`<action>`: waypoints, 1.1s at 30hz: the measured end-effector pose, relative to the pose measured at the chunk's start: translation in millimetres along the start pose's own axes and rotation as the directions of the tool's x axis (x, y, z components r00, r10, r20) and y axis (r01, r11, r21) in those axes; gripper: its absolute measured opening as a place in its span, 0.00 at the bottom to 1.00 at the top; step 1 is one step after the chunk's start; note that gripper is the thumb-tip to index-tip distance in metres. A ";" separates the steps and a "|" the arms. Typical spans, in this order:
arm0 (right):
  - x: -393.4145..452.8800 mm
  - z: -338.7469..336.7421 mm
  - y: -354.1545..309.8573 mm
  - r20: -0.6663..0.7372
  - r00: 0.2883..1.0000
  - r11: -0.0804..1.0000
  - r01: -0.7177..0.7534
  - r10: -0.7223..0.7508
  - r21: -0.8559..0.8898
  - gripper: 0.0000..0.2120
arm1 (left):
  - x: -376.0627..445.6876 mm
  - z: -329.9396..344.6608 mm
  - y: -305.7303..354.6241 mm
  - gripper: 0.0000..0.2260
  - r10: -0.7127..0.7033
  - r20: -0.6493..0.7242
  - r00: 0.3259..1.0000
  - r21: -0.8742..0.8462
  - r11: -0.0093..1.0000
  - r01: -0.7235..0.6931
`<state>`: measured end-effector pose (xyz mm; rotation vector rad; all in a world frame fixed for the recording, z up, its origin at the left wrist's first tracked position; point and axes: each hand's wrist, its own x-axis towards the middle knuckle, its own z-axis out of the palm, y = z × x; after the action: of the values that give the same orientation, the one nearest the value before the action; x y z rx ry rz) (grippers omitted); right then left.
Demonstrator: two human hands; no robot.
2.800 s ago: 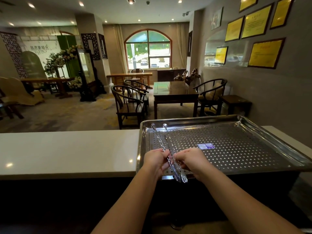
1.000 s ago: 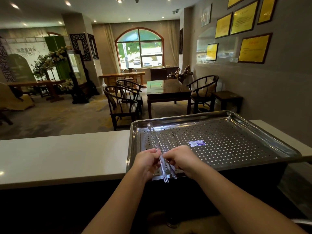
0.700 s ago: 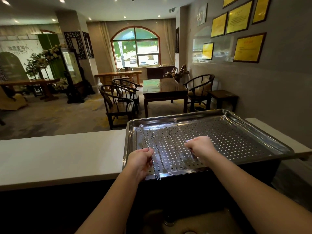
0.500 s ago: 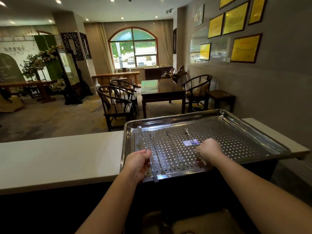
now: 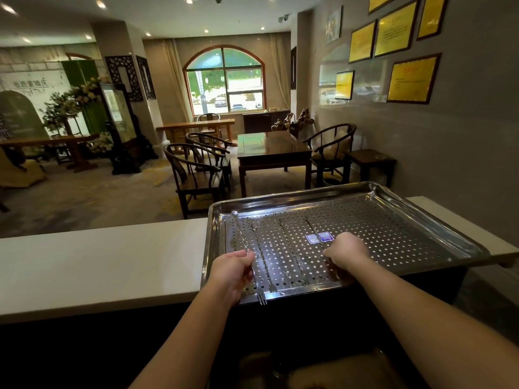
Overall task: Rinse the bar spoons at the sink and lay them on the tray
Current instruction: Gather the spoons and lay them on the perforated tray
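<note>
A perforated steel tray [image 5: 295, 196] sits on the counter's right part. My left hand [image 5: 231, 272] grips a twisted bar spoon [image 5: 238, 228] at the tray's left side; its forked end [image 5: 262, 300] juts over the near rim. Two more bar spoons [image 5: 262, 256] [image 5: 292, 254] lie side by side on the perforated floor. Further right lies another bar spoon [image 5: 310, 224], running under my right hand [image 5: 346, 251], whose curled fingers pinch its near part. The dark sink [image 5: 280, 369] shows dimly below.
A white counter [image 5: 98, 265] stretches to the left of the tray. A blue sticker [image 5: 318, 237] sits on the tray floor beside my right hand. The grey wall [image 5: 463, 153] stands close on the right. Chairs and tables fill the room beyond.
My hands held the spoons bunched together at the tray's near left; they have moved apart. My right hand has travelled right, and the spoons now lie spread in separate rows.
</note>
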<state>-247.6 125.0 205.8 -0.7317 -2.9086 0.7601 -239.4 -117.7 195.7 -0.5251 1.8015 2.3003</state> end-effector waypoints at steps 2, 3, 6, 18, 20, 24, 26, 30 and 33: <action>-4.0 -0.7 -3.2 -0.057 0.998 0.999 0.017 -0.015 0.037 0.10 | -0.3 0.9 -0.3 0.06 0.000 0.008 1.000 0.000 1.000 0.000; -8.3 -1.2 -6.9 -0.073 0.997 0.996 0.046 -0.041 0.075 0.12 | -0.6 1.5 0.3 0.06 -0.002 0.016 1.000 0.000 1.000 0.002; -32.9 -1.5 -25.4 0.033 0.985 0.952 0.156 -0.171 0.261 0.12 | -0.2 5.8 3.1 0.08 -0.005 0.039 0.999 0.005 1.000 0.004; -93.2 10.7 -65.3 0.175 0.902 0.903 0.345 -0.394 0.256 0.09 | -5.8 24.5 -1.1 0.11 0.052 0.075 0.996 -0.020 0.999 -0.051; -91.2 11.5 -65.5 0.173 0.902 0.906 0.355 -0.397 0.230 0.09 | -6.4 25.6 -1.8 0.10 0.061 0.079 0.995 -0.012 0.998 -0.060; -84.1 11.3 -60.6 0.124 0.913 0.903 0.352 -0.390 0.247 0.07 | -6.2 24.7 -2.7 0.09 0.074 0.097 0.993 -0.015 0.997 -0.072; -75.1 5.8 -53.0 0.082 0.931 0.909 0.325 -0.356 0.261 0.08 | -5.5 22.8 -3.7 0.08 0.075 0.103 0.992 0.028 0.996 -0.079; -42.2 -14.7 -25.1 -0.033 0.970 0.942 0.241 -0.240 0.232 0.11 | -7.5 21.6 -4.7 0.05 0.108 0.066 0.992 0.095 0.989 -0.114; -14.5 -27.4 4.2 -0.102 0.989 0.979 0.125 -0.109 0.164 0.09 | -10.7 23.2 -6.1 0.03 0.152 0.065 0.986 0.145 0.976 -0.160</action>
<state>-228.5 134.0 228.9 -0.5577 -2.7335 0.9209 -231.4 -92.9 199.0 -0.3046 2.0358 2.2261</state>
